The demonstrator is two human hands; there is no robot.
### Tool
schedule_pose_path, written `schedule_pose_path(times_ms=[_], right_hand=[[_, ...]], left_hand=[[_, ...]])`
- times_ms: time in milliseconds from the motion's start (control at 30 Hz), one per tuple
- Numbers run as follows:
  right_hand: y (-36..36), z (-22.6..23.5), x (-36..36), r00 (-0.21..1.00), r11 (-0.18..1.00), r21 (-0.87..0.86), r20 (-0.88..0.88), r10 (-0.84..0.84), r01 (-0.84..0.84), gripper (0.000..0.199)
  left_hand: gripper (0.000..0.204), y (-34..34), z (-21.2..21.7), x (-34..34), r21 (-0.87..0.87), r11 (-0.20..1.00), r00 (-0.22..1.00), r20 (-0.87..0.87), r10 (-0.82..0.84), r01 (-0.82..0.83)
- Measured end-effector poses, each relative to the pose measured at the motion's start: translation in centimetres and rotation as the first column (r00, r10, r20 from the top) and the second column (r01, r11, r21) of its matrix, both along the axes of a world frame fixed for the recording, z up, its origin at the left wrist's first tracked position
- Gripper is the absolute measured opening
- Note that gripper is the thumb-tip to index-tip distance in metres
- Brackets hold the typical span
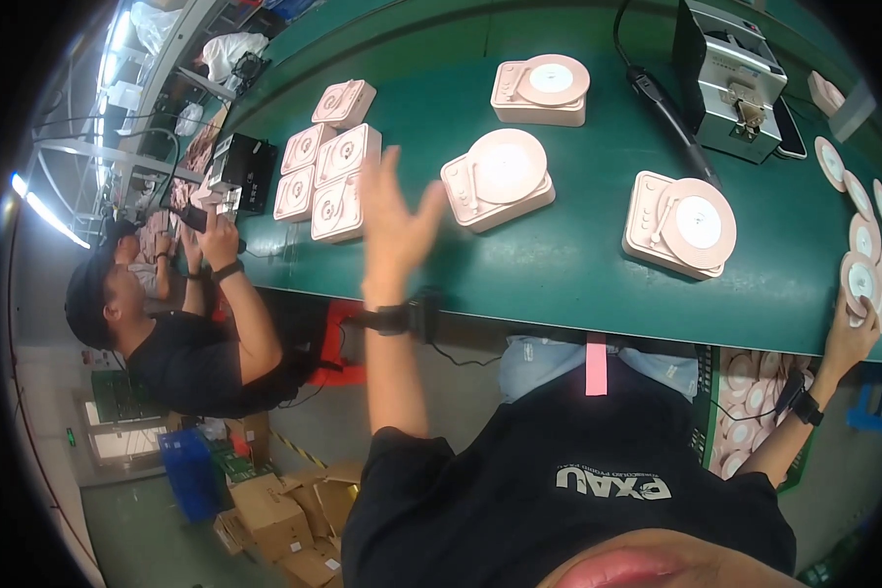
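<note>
Fingers of the left hand (394,227) spread wide, empty; the right hand (850,336) presses round pink discs (862,279) that might slide off the green table (578,255).

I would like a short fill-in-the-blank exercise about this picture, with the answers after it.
1. The table top is ____ in colour.
2. The left hand is raised, fingers spread, and holds ____.
3. The right hand touches a round pink ____ at the table's edge.
4. Both of the person's wrists wear a black ____.

Answers: green; nothing; disc; strap
</note>
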State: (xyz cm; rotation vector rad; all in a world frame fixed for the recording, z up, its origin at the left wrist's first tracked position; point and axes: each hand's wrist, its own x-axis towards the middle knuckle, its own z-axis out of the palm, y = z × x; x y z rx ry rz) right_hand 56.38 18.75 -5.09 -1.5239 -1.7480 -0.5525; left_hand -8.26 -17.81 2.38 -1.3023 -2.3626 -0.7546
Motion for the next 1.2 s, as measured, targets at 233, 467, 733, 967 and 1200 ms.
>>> schedule_pose_path(times_ms=[233, 467, 733, 967, 1200], right_hand=[[3.4, -2.8, 3.4, 0.847, 0.971, -0.066, -0.505, 0.164, -0.228, 0.039], [-5.3, 11.2, -11.4, 0.903, 0.926, -0.151, -0.215, -0.372, 0.346, 0.025], [-10.2, 12.9, -19.6, 0.252, 0.347, 0.231, -0.358, 0.899, -0.909, 0.028], [-16.1, 10.1, -30.4, 0.092, 0.086, -0.034, -0.469, 0.878, -0.996, 0.024], [-20.5, 10.1, -36.2, -0.015, -0.091, -0.194, -0.360, 0.933, -0.977, 0.030]], left_hand=[[0.077, -9.0, -2.5, -6.7, -0.173, 0.908, 0.925, -0.072, 0.374, -0.381], [0.088, -9.3, 4.2, 2.3, -0.419, 0.904, 0.972, 0.163, 0.167, -0.085], [0.090, -8.9, 1.2, 2.2, -0.163, 0.983, 0.985, 0.163, -0.063, 0.090], [0.070, -7.6, 3.1, 8.4, -0.242, 0.916, 0.843, 0.369, 0.391, -0.319], [0.042, -7.4, -0.9, 7.3, -0.003, 1.000, 0.994, 0.110, 0.008, -0.008]])
